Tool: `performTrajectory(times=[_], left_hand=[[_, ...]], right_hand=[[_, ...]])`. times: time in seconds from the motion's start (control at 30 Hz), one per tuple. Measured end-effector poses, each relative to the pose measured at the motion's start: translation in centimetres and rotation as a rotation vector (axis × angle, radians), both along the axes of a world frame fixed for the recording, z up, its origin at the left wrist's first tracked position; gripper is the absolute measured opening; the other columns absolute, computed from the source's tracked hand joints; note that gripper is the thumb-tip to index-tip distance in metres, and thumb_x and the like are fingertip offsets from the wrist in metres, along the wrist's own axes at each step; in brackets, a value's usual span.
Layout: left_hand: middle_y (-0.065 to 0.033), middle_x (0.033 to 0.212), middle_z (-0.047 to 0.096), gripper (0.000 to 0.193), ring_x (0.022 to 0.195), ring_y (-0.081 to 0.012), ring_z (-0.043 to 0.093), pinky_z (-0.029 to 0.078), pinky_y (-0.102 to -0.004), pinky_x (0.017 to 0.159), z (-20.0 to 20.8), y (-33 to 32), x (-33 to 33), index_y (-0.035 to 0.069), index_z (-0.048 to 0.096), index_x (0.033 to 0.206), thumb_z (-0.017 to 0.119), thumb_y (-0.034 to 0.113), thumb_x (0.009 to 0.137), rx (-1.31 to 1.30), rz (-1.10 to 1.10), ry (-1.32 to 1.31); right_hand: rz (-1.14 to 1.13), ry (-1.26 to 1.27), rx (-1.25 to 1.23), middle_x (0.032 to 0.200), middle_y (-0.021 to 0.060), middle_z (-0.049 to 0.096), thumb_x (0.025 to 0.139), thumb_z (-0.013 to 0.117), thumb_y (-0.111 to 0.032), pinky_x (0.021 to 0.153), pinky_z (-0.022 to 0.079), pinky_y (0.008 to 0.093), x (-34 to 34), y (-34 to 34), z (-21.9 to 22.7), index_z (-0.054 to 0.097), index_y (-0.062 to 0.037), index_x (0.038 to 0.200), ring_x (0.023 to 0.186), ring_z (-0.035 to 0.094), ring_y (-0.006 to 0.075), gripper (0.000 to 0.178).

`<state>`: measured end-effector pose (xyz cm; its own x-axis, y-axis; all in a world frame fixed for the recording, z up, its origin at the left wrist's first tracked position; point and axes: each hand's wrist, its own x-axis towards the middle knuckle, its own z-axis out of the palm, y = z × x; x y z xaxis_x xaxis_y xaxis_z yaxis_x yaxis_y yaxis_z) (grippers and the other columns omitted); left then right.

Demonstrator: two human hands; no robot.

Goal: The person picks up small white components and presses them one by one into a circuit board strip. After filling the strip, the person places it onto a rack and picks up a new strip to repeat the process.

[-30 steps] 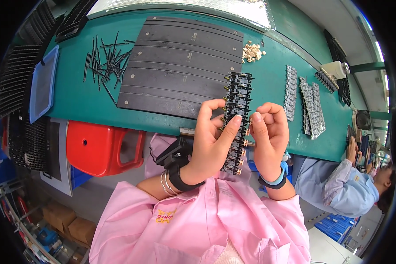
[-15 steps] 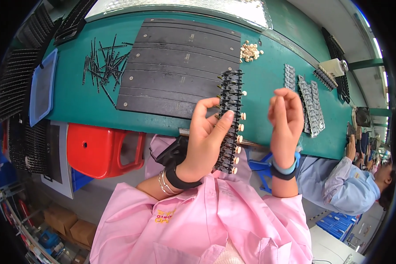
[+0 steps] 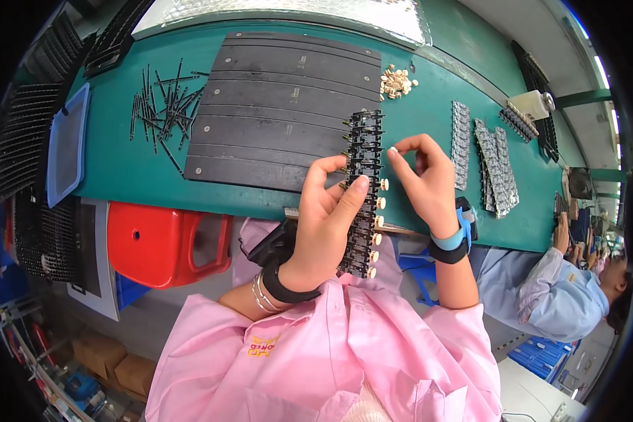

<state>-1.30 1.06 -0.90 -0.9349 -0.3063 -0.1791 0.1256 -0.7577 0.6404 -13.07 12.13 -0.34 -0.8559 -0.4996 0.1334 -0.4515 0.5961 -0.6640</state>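
My left hand is closed around a long black strip of repeated small parts, its thumb lying across the front. Gold-coloured pins stick out of the strip's left edge. Several round cream-and-gold caps sit along the lower part of its right edge. Beside the upper right edge, my right hand pinches a small pale cap between thumb and forefinger. Whether that cap touches the strip I cannot tell for sure.
Beyond the hands, a black grooved plate lies on the green table. Loose caps are heaped at its right, thin black rods at its left. Grey strips lie to the right, near a co-worker. A red stool stands below.
My right hand has moved left to the strip's upper right edge, and its fingertips now pinch the pale cap there. My left hand keeps its hold on the strip, almost unmoved.
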Motion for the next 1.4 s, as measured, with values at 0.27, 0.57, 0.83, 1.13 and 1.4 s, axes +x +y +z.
performTrajectory(times=[0.27,0.57,0.83,1.13,1.4], left_hand=[[-0.0066,0.080,0.058,0.029,0.060,-0.0050,0.054,0.043,-0.0166,0.049,0.1,0.5,0.0,0.005,0.031,0.112,0.045,0.011,0.087,-0.015,-0.056,-0.015],[-0.0072,0.080,0.057,0.030,0.059,-0.0057,0.053,0.043,-0.0188,0.047,0.0,0.6,0.0,0.006,0.031,0.109,0.049,0.011,0.086,0.026,-0.096,-0.017],[-0.0068,0.081,0.057,0.030,0.061,-0.0041,0.052,0.043,-0.0176,0.048,-0.1,1.0,0.1,0.005,0.031,0.108,0.050,0.009,0.085,0.015,-0.099,0.003],[-0.0072,0.084,0.057,0.029,0.062,-0.0030,0.051,0.042,-0.0167,0.049,-0.1,1.1,0.1,0.005,0.031,0.108,0.049,0.007,0.085,-0.035,-0.080,0.018],[-0.0072,0.084,0.057,0.029,0.062,-0.0032,0.051,0.042,-0.0170,0.048,-0.2,1.1,0.1,0.005,0.030,0.108,0.048,0.007,0.085,-0.021,-0.079,0.028]], right_hand=[[0.237,-0.571,-0.665,0.078,0.0055,0.054,0.073,0.058,-0.002,0.057,0.034,0.0176,0.7,1.2,1.7,0.047,-0.0035,0.077,0.068,0.046,0.0068,0.012],[0.281,-0.824,-0.702,0.078,0.0060,0.054,0.071,0.062,-0.004,0.056,0.034,0.0171,1.1,1.4,2.5,0.047,-0.0046,0.078,0.067,0.046,0.0066,0.016],[0.305,-0.771,-0.771,0.077,0.0041,0.052,0.068,0.071,-0.013,0.053,0.035,0.0176,0.9,1.4,1.3,0.050,-0.0050,0.079,0.066,0.046,0.0073,0.024],[0.320,-0.744,-0.782,0.076,0.0021,0.051,0.064,0.074,-0.016,0.053,0.037,0.0193,1.3,1.1,1.2,0.052,-0.0047,0.075,0.064,0.047,0.0078,0.027],[0.321,-0.794,-0.817,0.079,0.0032,0.053,0.067,0.071,-0.013,0.056,0.038,0.0191,1.5,1.1,1.2,0.053,-0.0031,0.078,0.066,0.049,0.0078,0.023]])
